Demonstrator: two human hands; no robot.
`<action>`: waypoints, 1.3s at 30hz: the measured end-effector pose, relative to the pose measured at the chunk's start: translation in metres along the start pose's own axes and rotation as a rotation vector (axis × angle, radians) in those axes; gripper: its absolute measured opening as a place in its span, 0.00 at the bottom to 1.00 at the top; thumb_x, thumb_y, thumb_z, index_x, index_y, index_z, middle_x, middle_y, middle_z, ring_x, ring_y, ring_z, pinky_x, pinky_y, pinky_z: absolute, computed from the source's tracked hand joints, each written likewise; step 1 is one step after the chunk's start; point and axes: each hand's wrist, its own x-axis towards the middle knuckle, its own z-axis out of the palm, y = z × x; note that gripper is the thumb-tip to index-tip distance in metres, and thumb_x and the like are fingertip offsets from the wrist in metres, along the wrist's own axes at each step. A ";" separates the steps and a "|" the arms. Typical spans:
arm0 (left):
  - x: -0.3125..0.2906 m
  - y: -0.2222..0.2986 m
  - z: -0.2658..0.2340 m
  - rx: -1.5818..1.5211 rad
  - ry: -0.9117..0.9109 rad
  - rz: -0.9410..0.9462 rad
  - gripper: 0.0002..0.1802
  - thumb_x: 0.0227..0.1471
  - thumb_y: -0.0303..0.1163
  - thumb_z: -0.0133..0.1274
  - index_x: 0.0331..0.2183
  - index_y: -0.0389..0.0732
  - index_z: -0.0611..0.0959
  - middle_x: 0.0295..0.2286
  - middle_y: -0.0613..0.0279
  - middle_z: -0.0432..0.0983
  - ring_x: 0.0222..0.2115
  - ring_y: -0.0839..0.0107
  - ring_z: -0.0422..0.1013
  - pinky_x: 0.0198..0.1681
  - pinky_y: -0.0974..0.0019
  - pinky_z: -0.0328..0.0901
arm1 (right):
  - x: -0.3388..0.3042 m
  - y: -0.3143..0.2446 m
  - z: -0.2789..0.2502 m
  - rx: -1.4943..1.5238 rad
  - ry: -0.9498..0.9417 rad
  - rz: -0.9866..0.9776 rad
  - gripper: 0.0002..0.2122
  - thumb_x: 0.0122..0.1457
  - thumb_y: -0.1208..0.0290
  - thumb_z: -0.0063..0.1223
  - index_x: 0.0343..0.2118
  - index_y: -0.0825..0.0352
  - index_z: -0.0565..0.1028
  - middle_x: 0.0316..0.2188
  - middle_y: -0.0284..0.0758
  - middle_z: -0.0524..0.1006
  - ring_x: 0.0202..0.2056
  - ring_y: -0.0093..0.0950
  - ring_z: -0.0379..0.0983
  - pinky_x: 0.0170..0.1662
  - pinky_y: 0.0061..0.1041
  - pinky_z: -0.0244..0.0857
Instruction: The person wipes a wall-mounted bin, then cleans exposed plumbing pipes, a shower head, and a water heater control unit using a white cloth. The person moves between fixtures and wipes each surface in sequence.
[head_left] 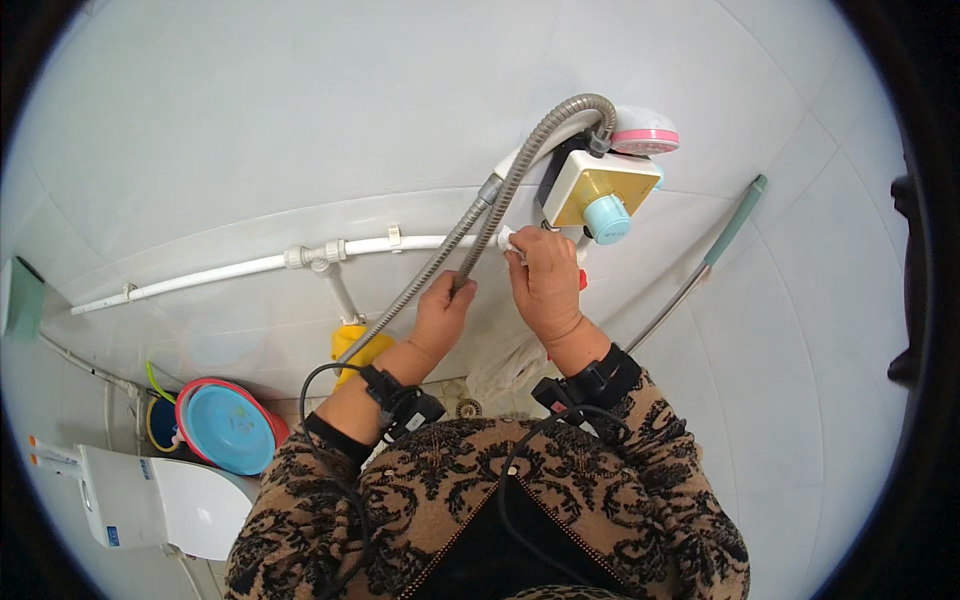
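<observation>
My left hand (pixel 440 318) is closed around a ribbed metal shower hose (pixel 516 180), gripping its lower stretch. The hose loops up over a white wall unit with a gold front (pixel 632 186) and a light blue knob (pixel 607 218). Close by on the right, my right hand (pixel 550 285) pinches a small white cloth or tissue (pixel 506 239) at the end of the white wall pipe (pixel 230 275), just below the unit. Most of the cloth is hidden under the fingers. A white shower head with a pink rim (pixel 645 135) rests above the unit.
A pole with a green grip (pixel 738 220) leans at the right wall. Below my hands are a yellow object (pixel 360 345), a translucent plastic bag (pixel 505 370) and a floor drain (pixel 468 408). A blue basin (pixel 228 428) and a white toilet (pixel 200 505) stand lower left.
</observation>
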 end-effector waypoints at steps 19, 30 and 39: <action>-0.013 0.002 -0.082 -0.152 -0.096 0.073 0.07 0.61 0.29 0.52 0.38 0.36 0.79 0.33 0.66 0.76 0.36 0.76 0.72 0.44 0.70 0.66 | 0.035 0.011 0.001 -0.465 -0.543 -0.410 0.17 0.52 0.70 0.55 0.46 0.65 0.75 0.37 0.30 0.73 0.46 0.29 0.67 0.55 0.33 0.56; -0.013 0.004 -0.096 -0.153 -0.169 -0.011 0.09 0.60 0.29 0.53 0.40 0.35 0.80 0.32 0.67 0.77 0.35 0.76 0.73 0.43 0.70 0.66 | 0.002 0.027 -0.014 -0.574 -0.287 -0.487 0.20 0.51 0.72 0.48 0.48 0.73 0.74 0.46 0.39 0.74 0.46 0.33 0.69 0.47 0.31 0.63; -0.004 -0.002 -0.085 -0.249 -0.167 0.029 0.10 0.58 0.29 0.57 0.41 0.35 0.81 0.31 0.70 0.76 0.33 0.81 0.70 0.39 0.75 0.65 | -0.027 0.061 -0.047 -0.526 -0.371 -0.412 0.17 0.49 0.72 0.51 0.44 0.68 0.77 0.44 0.36 0.74 0.42 0.32 0.70 0.43 0.31 0.66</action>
